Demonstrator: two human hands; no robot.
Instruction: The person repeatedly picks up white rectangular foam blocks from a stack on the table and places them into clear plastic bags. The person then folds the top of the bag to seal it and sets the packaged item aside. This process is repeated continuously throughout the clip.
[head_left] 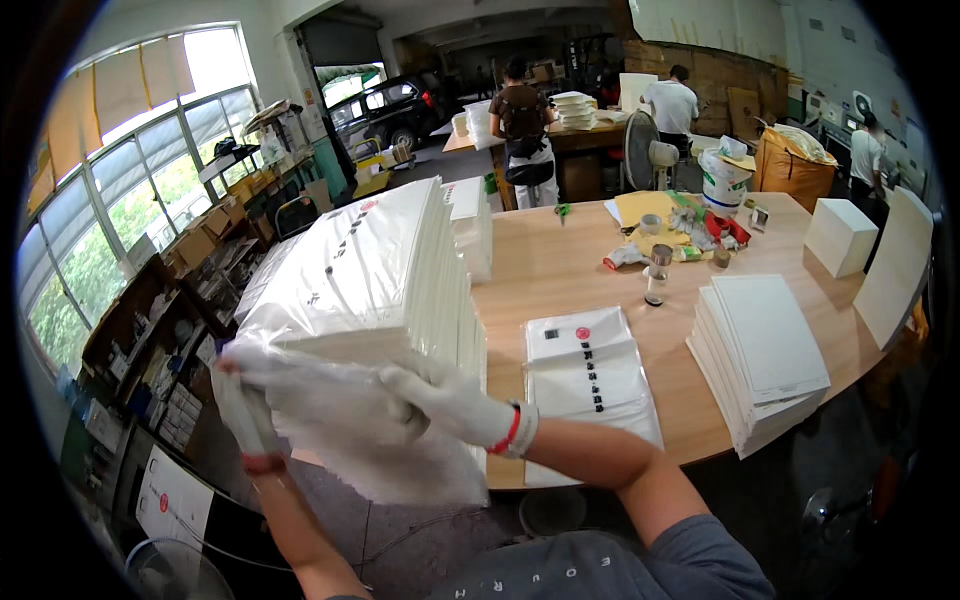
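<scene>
At table edge point(600, 455), gloved hands (both) gripping plastic bag point(400, 450)

The left hand point(245, 415) is blurred and half hidden behind the clear plastic bag point(370, 440), so its grip is unclear. The tall white stack point(385, 275) hides the desk's point(560, 265) left edge; small items by the far edge are too small to identify
</scene>
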